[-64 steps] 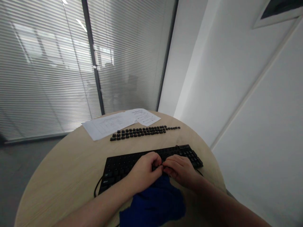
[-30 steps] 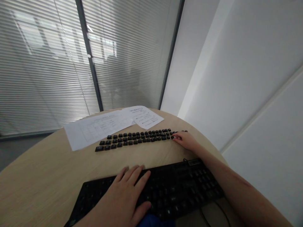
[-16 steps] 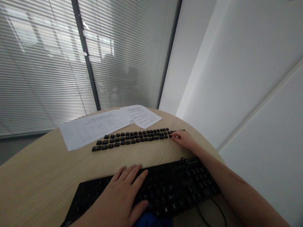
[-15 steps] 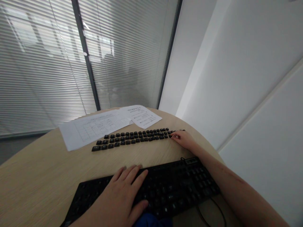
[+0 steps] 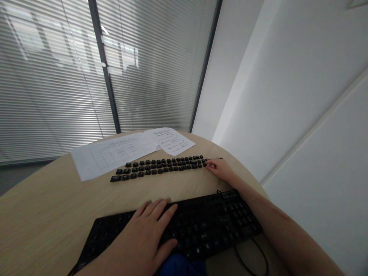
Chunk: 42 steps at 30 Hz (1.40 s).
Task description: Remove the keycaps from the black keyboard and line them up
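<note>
Three rows of loose keycaps (image 5: 166,170) are set out beyond the keyboard (image 5: 201,220), on which the left hand (image 5: 145,234) is spread, while their right end is reached by the curled right hand (image 5: 222,169), whether gripping cannot be told, and fine fingertip control seems needed.

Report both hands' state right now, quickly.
Left hand: open, fingers spread on the black keyboard.
Right hand: fingertips drawn together at the loose keycaps; whether it grips one cannot be told.
</note>
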Each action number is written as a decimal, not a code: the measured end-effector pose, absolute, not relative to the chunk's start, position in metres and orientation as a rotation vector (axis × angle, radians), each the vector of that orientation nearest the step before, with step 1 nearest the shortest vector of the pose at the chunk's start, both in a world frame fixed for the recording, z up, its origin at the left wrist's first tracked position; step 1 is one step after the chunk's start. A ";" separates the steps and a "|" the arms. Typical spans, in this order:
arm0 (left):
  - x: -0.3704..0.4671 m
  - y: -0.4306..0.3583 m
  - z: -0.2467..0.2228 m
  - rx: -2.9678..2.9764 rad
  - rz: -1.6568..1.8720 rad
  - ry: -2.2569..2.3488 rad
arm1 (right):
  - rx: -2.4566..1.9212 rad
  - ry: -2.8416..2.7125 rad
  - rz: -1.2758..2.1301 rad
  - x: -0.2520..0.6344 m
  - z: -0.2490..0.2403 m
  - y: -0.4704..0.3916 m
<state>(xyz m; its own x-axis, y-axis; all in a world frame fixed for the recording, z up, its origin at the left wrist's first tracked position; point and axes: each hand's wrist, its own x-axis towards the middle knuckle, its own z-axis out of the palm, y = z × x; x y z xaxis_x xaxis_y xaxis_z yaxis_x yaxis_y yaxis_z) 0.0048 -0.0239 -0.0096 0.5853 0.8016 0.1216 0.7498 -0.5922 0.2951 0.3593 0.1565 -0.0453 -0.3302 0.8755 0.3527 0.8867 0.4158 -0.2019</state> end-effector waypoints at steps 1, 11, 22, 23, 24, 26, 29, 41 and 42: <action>0.005 -0.024 -0.009 2.599 0.372 1.288 | -1.501 -2.259 -0.045 0.360 -0.045 0.156; 0.003 -0.023 -0.013 2.609 0.473 1.250 | -1.472 -2.156 -0.108 0.365 -0.049 0.157; 0.007 -0.021 -0.006 2.652 0.300 1.272 | -1.442 -2.086 -0.137 0.368 -0.045 0.153; 0.007 -0.020 -0.006 2.660 0.286 1.270 | -1.444 -2.065 -0.141 0.370 -0.043 0.151; 0.007 -0.019 -0.006 2.663 0.289 1.274 | -1.448 -2.037 -0.151 0.372 -0.040 0.149; 0.008 -0.018 -0.007 2.666 0.282 1.260 | -1.458 -1.988 -0.173 0.377 -0.030 0.144; 0.009 -0.018 -0.008 2.685 0.275 1.243 | -1.404 -1.837 -0.255 0.385 -0.006 0.133; 0.011 -0.019 -0.002 2.722 0.197 1.248 | -0.827 -1.102 0.705 0.367 0.054 0.021; 0.012 -0.019 -0.001 2.719 0.190 1.251 | -0.826 -1.078 0.744 0.365 0.052 0.010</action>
